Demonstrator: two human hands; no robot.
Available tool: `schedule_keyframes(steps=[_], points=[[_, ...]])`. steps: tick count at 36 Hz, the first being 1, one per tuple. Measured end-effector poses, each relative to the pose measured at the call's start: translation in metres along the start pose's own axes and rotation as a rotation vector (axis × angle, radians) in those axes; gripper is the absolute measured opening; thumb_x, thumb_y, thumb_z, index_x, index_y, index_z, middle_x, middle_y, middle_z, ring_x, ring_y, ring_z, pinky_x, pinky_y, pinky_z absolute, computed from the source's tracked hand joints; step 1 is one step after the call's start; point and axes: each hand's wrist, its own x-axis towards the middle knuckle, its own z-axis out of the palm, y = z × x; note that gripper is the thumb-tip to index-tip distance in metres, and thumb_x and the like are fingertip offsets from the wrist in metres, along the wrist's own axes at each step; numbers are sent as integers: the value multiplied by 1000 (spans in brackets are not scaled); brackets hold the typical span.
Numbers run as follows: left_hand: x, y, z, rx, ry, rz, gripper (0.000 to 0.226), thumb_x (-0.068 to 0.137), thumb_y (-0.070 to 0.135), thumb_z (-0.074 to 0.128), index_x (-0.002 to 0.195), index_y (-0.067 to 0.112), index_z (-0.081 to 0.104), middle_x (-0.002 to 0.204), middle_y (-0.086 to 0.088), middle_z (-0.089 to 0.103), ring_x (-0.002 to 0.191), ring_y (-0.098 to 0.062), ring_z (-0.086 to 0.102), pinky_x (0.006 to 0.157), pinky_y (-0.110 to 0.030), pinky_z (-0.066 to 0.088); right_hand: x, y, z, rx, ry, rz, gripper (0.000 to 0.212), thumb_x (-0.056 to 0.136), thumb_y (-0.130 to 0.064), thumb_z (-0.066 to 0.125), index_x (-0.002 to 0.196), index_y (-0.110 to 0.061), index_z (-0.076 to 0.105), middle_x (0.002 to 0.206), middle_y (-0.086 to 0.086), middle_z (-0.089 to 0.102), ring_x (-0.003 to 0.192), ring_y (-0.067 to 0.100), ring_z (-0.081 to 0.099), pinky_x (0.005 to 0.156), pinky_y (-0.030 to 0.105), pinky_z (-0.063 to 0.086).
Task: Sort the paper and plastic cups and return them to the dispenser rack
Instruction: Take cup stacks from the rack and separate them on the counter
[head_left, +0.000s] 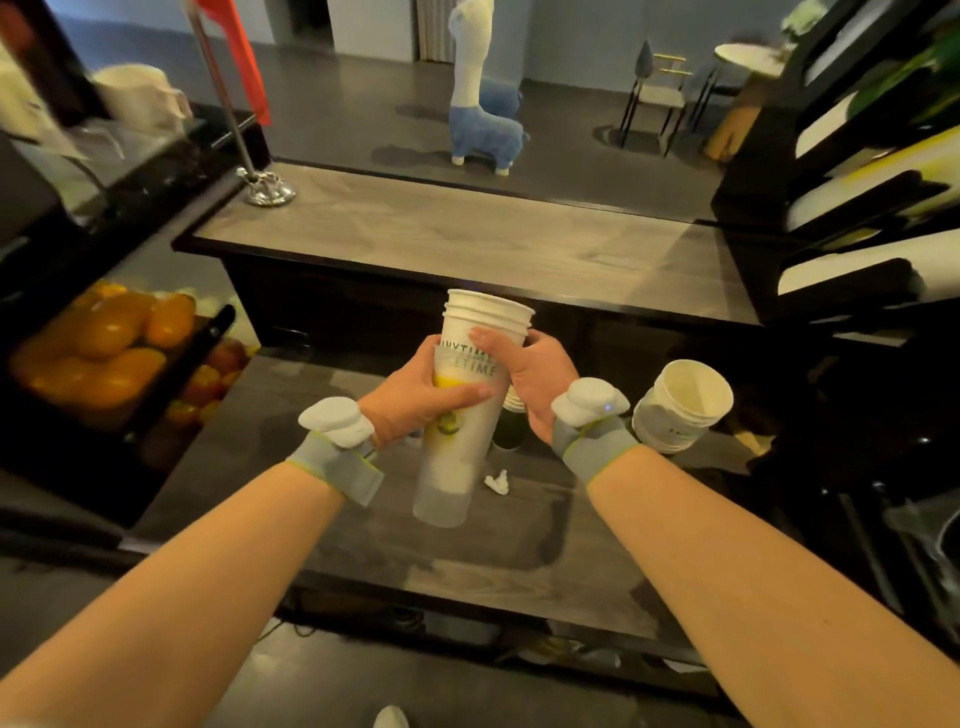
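A tall mixed stack of cups is held upright over the dark counter. White paper cups (485, 322) with printed letters sit nested in clear plastic cups (447, 483) that hang below. My left hand (426, 395) wraps the plastic cups around the middle. My right hand (530, 374) grips the paper cups just under their rims. A second stack of white paper cups (680, 410) lies tilted on the counter to the right. The black dispenser rack (852, 218) with cup sleeves in its slots stands at the far right.
A crate of oranges (104, 343) sits at the left. A small crumpled scrap (497, 480) lies on the counter (519, 545) below the cups. A raised wooden bar top (467, 234) with a chrome flag stand (267, 187) runs behind.
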Motion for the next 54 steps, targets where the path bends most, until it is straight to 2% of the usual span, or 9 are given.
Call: schedule_keyframes(steps=[4,7,13,20,26,30,37,45,54], points=[[-9,-20,-2,203,-105,-71,86,59,53,81,130,31,37,120,3,60,111,-15,61,95,-40,54,10,-8,-5,172,143,19,21,82,-27,78,93,-11,71,92,8,77,88,25,73,84,42,59],[-19,-42,-7,138,-108,-116,96,59,52,82,138,31,32,128,2,56,116,-15,58,99,-38,51,18,-17,-13,78,114,-16,30,81,-27,79,102,-8,71,101,10,76,96,26,72,93,47,55],[-27,-83,-22,186,-87,-147,79,76,17,83,136,26,34,123,2,56,116,-13,56,86,-13,48,15,-2,-25,126,70,-13,32,84,-17,75,114,-11,65,109,9,73,104,25,68,89,40,55],[-43,-120,-56,179,126,-157,90,64,37,89,135,39,35,127,2,54,120,-13,53,102,-33,43,10,38,-42,6,129,-9,79,62,-39,88,131,-23,53,121,-1,68,115,20,63,99,44,50],[-45,-137,-58,138,177,-153,90,73,14,85,138,36,28,135,-1,47,126,-17,46,101,-31,38,-8,86,-51,-304,6,42,75,74,-17,85,132,-33,40,113,-17,58,101,1,56,79,17,49],[-42,-147,-56,170,199,-164,94,71,15,87,141,33,28,134,0,45,124,-19,46,99,-32,40,-16,124,-62,-419,16,111,82,67,-21,90,128,-38,37,121,-10,57,118,16,55,94,31,47],[-35,-161,-52,102,201,-193,92,71,15,86,139,38,30,133,-2,45,120,-23,51,96,-34,46,-25,151,-80,-423,57,125,94,72,-6,85,144,-18,28,129,-6,45,119,8,43,96,22,36],[-28,-169,-41,193,270,-186,90,64,29,90,131,46,32,131,3,48,120,-18,50,102,-40,44,-25,174,-90,-468,138,96,94,69,-6,87,144,-17,30,129,-5,46,120,11,44,99,25,38],[-26,-172,-35,161,255,-227,92,68,23,89,131,47,26,134,-3,47,124,-22,50,106,-42,42,-25,179,-101,-488,214,68,95,67,-7,88,142,-16,32,131,-3,47,121,14,46,101,28,39]])
